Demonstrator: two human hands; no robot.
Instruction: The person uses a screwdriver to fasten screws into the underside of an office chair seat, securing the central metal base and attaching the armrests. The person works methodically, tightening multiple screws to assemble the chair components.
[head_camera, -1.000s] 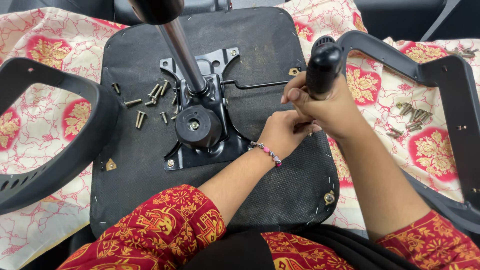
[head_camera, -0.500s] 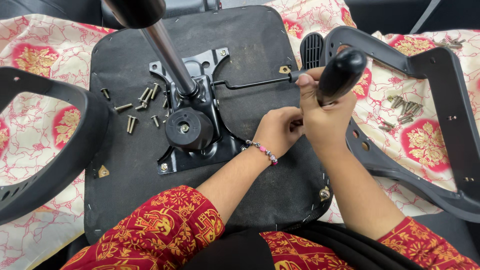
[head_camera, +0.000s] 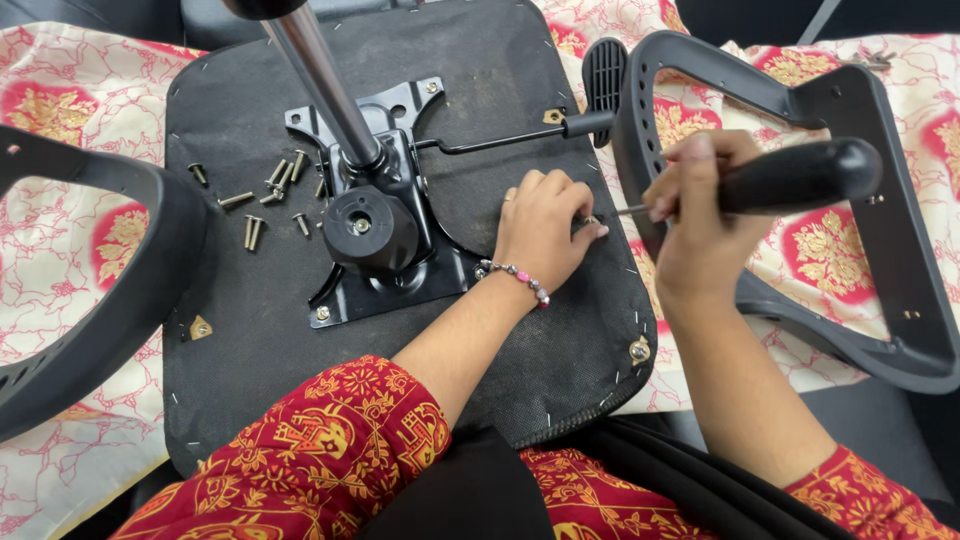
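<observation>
Black-handled screwdriver (head_camera: 790, 178) is gripped tight in the right hand (head_camera: 695, 205), its thin shaft running straight to the left hand (head_camera: 545, 230), whose fingers (head_camera: 585, 222) are pinched narrow on something tiny at the tip, probably a screw, can't really tell. All this sits at the right edge of the upturned seat base (head_camera: 500, 80). Just left of the fingers, the metal mechanism plate (head_camera: 400, 250) looks bolted down already. Further left, loose bolts (head_camera: 262, 200) lie unused, and both armrests (head_camera: 860, 300) seem unattached, so plenty left.
</observation>
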